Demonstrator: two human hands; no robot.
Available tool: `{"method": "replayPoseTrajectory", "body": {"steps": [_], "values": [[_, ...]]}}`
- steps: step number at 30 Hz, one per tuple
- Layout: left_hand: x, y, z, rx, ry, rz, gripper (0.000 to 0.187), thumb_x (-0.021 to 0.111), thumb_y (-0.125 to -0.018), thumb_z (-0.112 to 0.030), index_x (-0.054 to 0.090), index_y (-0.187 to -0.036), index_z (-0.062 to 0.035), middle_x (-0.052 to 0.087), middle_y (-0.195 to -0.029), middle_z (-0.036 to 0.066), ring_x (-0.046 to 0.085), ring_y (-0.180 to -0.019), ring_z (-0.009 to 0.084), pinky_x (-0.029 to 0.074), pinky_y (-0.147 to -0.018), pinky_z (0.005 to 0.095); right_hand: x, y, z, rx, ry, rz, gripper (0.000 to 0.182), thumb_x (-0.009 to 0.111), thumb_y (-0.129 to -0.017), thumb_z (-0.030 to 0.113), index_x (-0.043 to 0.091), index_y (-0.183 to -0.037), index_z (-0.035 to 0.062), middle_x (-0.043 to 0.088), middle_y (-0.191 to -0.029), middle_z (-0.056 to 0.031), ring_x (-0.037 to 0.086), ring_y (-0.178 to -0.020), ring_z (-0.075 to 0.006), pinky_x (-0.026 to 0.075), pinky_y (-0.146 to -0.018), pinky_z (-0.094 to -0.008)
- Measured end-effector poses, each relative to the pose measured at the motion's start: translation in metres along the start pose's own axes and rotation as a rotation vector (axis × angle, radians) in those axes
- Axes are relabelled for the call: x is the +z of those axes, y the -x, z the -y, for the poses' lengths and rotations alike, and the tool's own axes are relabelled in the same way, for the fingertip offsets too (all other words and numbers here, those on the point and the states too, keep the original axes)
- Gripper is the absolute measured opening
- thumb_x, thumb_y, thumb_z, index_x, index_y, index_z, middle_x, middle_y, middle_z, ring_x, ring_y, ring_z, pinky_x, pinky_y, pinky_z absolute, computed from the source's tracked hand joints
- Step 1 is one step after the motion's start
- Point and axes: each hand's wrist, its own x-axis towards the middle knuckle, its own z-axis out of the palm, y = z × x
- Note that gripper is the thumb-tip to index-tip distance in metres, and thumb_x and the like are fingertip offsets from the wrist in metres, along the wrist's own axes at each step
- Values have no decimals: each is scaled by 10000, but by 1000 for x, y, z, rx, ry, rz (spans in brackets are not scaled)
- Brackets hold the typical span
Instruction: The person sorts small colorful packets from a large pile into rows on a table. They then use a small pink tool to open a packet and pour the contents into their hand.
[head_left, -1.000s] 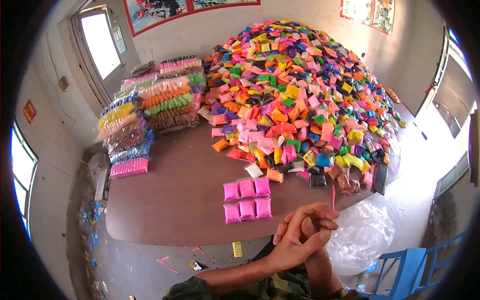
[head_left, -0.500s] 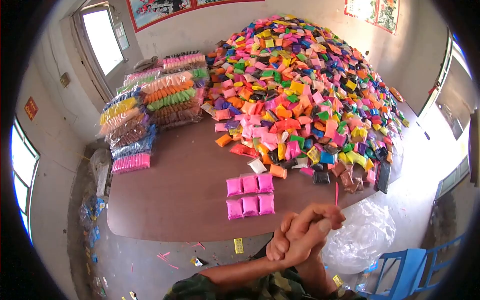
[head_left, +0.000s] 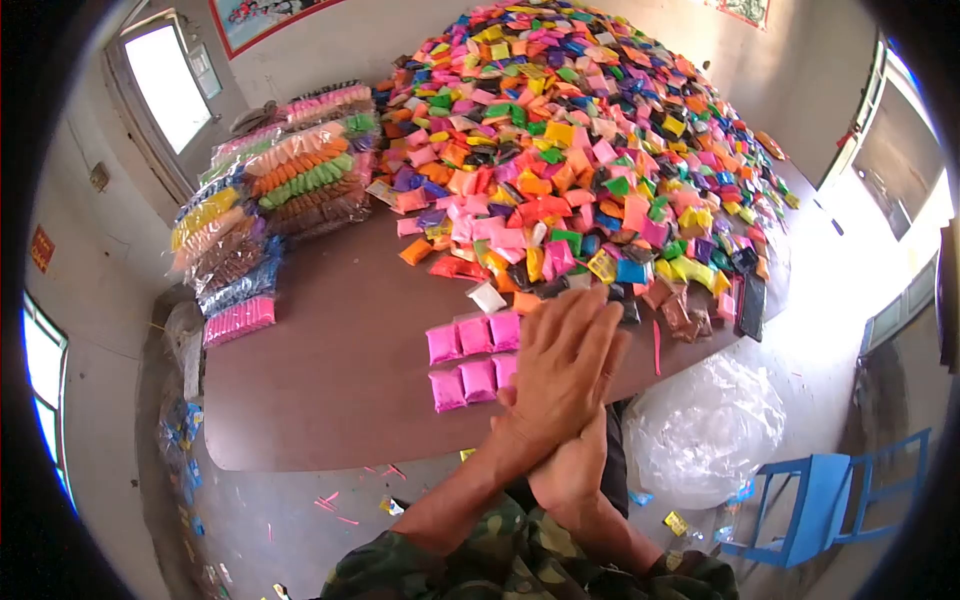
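Observation:
My left hand (head_left: 560,375) is raised over the table's front edge, fingers stretched out and its back towards me. It lies against my right hand (head_left: 572,472), whose palm heel and wrist show below it. The right hand's fingers are hidden behind the left, and I see no object held. Just left of the hands, small pink packets (head_left: 447,390) lie on the table in two short rows. My left hand hides part of the rightmost ones.
A large heap of colourful small packets (head_left: 560,130) covers the back and right of the brown table (head_left: 310,390). Bagged packets (head_left: 300,175) are stacked at left. A clear plastic bag (head_left: 705,430) and a blue chair (head_left: 810,510) stand at right. Scraps litter the floor.
My hands were clasped together with bent fingers. Now they have moved up and left, and the left fingers are straightened over the right hand. The view has shifted slightly.

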Motion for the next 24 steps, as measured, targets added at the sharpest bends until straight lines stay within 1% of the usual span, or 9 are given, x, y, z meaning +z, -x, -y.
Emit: {"method": "replayPoseTrajectory", "body": {"steps": [2, 5, 6, 9, 13, 17, 21, 22, 24], "values": [[12, 5, 6, 8, -213, 58, 449, 727, -914, -235, 662, -1309, -30, 547, -1476, 185, 469, -1422, 369, 365, -1139, 578, -2, 0, 7, -64, -7, -26, 757, 261, -1116, 648, 398, -1625, 104, 476, -1612, -125, 484, -1470, -304, 393, -1214, -485], [20, 10, -4, 61, -345, 220, 463, 699, -916, -278, 664, -1307, -33, 553, -1472, 180, 474, -1414, 367, 356, -1159, 575, -15, -22, 14, -212, 105, -214, 679, 316, -1134, 588, 445, -1593, 105, 526, -1563, -130, 534, -1425, -291, 426, -1189, -454], [29, 19, -9, 76, -319, 201, 448, 662, -928, -290, 669, -1295, -34, 566, -1456, 171, 491, -1400, 356, 339, -1180, 576, -16, -30, 29, -255, 100, -251, 549, 368, -1152, 492, 547, -1476, 85, 618, -1437, -95, 605, -1310, -267, 457, -1144, -444], [32, 26, -13, 73, -287, 239, 417, 650, -935, -251, 665, -1281, -20, 586, -1430, 161, 509, -1385, 331, 343, -1179, 569, -28, -39, 38, -296, 174, -213, 490, 366, -1165, 444, 577, -1419, 82, 646, -1346, -85, 637, -1240, -232, 503, -1085, -404], [24, 31, -16, 82, -94, 228, 480, 675, -896, -138, 625, -1350, 11, 597, -1431, 168, 582, -1327, 349, 465, -1107, 488, -45, -43, 35, -255, 130, -174, 469, 380, -1167, 404, 568, -1423, 59, 651, -1314, -91, 645, -1213, -216, 521, -1053, -377], [17, 30, -22, 73, -5, 178, 506, 667, -890, -85, 613, -1383, 15, 608, -1426, 194, 643, -1255, 372, 542, -1033, 433, -37, -37, 41, -183, -383, -83, 458, 372, -1167, 381, 512, -1516, 120, 623, -1343, -102, 605, -1253, -255, 499, -1070, -413], [10, 32, -28, 59, 66, 161, 469, 656, -934, -72, 601, -1391, 15, 602, -1447, 201, 674, -1216, 353, 585, -982, 412, -76, -53, 7, -353, -112, -6, 461, 385, -1163, 391, 564, -1428, 60, 657, -1291, -110, 639, -1214, -233, 519, -1050, -388], [10, 31, -30, 44, 103, 177, 460, 659, -946, -72, 598, -1394, 15, 602, -1455, 201, 676, -1216, 352, 589, -983, 413, -78, -54, 13, -331, -142, 154, 468, 387, -1161, 394, 572, -1414, 47, 663, -1282, -117, 644, -1211, -235, 520, -1049, -390], [-5, 23, -44, -324, 609, 269, 480, 667, -996, -204, 581, -1420, 4, 591, -1482, 196, 651, -1270, 341, 556, -1046, 424, -72, -56, 39, -194, -283, 609, 485, 390, -1157, 402, 583, -1395, 25, 674, -1269, -135, 649, -1208, -248, 520, -1050, -401]]}}
